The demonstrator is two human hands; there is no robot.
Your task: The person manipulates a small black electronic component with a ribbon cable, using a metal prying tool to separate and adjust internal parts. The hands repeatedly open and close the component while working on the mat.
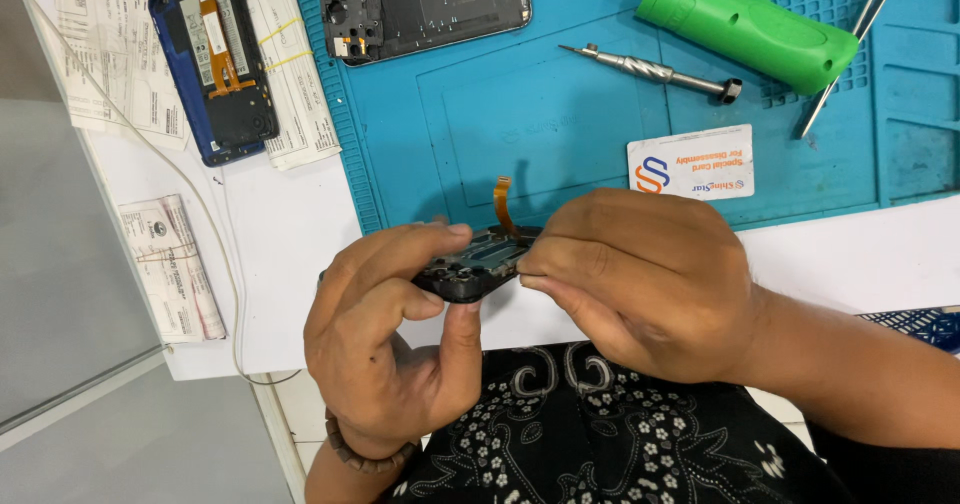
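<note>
- Head view: you hold a small black phone part [478, 261] between both hands, above the near edge of the blue mat [560, 134]. It is a dark, hard frame piece with cut-outs, and a thin orange flex strip [501, 204] curls up from its top.
- Your left hand [385, 334] is turned palm inward, thumb under the part and forefinger curled over its top, closed on it in a pinch. A beaded bracelet [362, 451] circles the wrist.
- Your right hand [635, 279] comes in from the right, knuckles up, its fingers bent and closed on the part's right end.
- On the ribbed rubbery mat lie a smooth green driver [745, 26], a knurled metal bit [655, 69], tweezers [850, 49], a white card [692, 161] and an opened phone [425, 6].
- Left of the mat, a second opened phone [215, 59] rests on papers [110, 54].
</note>
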